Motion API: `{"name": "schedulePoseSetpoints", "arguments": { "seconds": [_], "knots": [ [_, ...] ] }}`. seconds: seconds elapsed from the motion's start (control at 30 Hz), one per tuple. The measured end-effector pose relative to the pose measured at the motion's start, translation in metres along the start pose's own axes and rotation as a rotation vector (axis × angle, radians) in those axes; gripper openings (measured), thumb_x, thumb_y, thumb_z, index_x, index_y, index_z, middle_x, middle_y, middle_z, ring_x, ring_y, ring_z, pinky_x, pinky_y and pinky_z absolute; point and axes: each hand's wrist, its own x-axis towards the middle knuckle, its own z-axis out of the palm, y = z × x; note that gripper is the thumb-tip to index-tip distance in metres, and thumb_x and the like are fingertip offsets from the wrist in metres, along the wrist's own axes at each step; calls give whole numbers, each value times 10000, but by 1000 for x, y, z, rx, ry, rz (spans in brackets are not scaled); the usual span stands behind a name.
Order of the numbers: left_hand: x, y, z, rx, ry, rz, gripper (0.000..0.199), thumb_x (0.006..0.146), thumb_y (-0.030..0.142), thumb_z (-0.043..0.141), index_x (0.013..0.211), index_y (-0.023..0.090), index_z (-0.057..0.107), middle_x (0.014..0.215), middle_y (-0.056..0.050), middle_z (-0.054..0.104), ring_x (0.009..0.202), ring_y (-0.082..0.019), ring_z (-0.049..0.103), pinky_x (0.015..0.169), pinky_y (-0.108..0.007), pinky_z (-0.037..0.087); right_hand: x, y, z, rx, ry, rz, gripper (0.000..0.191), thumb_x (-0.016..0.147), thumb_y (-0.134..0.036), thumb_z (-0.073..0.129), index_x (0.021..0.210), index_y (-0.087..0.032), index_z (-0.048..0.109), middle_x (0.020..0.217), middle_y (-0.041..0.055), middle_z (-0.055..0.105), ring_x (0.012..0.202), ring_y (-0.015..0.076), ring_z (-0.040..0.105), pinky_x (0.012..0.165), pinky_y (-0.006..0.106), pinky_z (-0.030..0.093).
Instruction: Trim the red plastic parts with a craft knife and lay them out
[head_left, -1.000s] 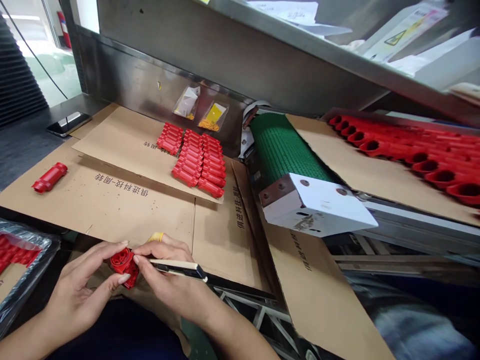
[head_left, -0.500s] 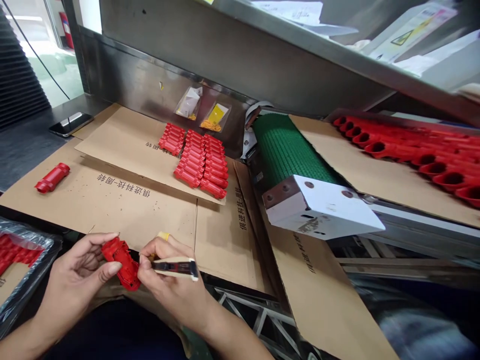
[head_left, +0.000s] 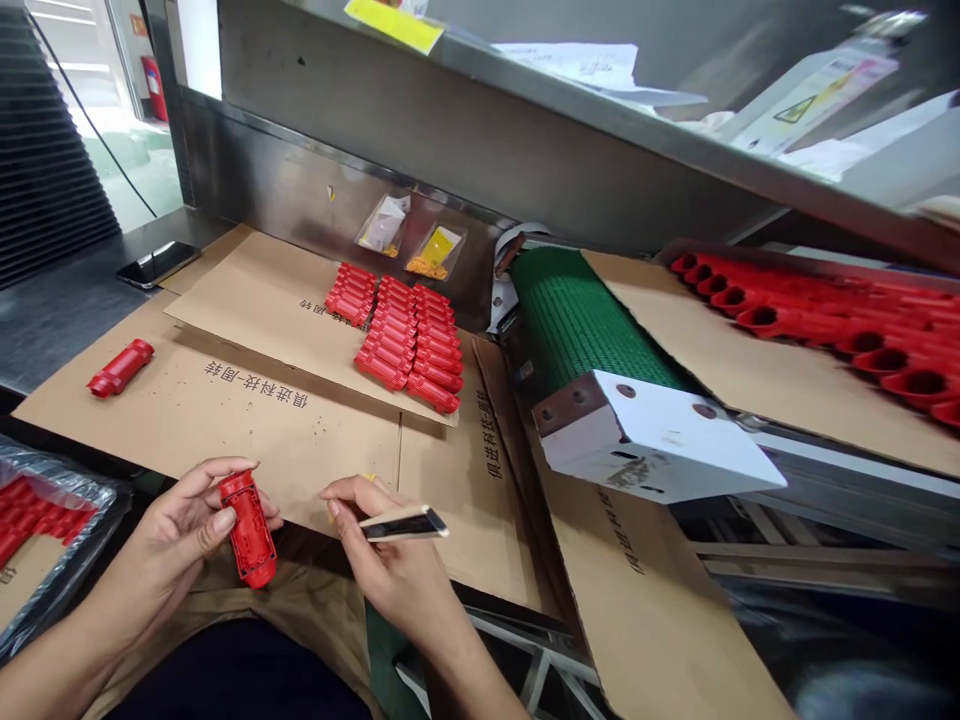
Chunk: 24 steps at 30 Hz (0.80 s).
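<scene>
Left hand (head_left: 180,530): curled closed, one red plastic housing (head_left: 251,535) pinched between thumb and fingers. The housing leans, its collared end up and toward the left, its lower end over the person's lap; slots and ribs show along the near face. Position: just in front of the cardboard-covered edge of the tabletop (head_left: 45,340).

Right hand (head_left: 394,560): closed in a pen-like grip on one slim cream-and-black tool (head_left: 405,523), thumb and forefinger tips close together, the tool's back end pointing right. A bit of yellow shows at one finger. I cannot make out the working tip. Right hand and housing are apart.

Counts. One loose housing (head_left: 121,369) lying on the lower cardboard sheet (head_left: 345,450), toward the left. Three columns of red housings (head_left: 394,330) on the upper cardboard sheet (head_left: 247,290), the left column the shortest; pieces lie too tight for a firm total. Two clear bags (head_left: 384,225) near the metal back panel, the right one with orange bits inside. One phone (head_left: 158,264) on the far left. One green conveyor belt (head_left: 592,315); beside it, many red tubes (head_left: 885,320), open ends facing out, beyond counting.

Pose: left forearm enters from the lower left corner, rising rightward; right forearm comes up from the bottom edge, angled leftward. Both hands low, well apart from the columns.
</scene>
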Motion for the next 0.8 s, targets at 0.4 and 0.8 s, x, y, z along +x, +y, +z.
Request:
{"name": "schedulePoseSetpoints", "arguments": {
  "seconds": [0.4, 0.8],
  "knots": [
    [117, 86, -92, 1595, 469, 403, 469, 981, 468, 522, 1176, 62, 655, 1265, -421, 617, 1214, -633, 576, 959, -767, 413, -18, 3, 8, 145, 110, 9, 175, 1057, -254, 561, 1027, -221, 730, 770, -1, 714, 657, 144, 671, 622, 241, 490],
    [210, 91, 83, 1783, 132, 857, 316, 994, 299, 612, 1231, 108, 699, 1329, -256, 661, 1291, -441, 577, 1024, -560, 479, -31, 4, 6, 184, 158, 179, 376, 1087, -431, 557, 828, -216, 724, 710, 12, 725, 761, 170, 700, 715, 252, 494]
  ]
}}
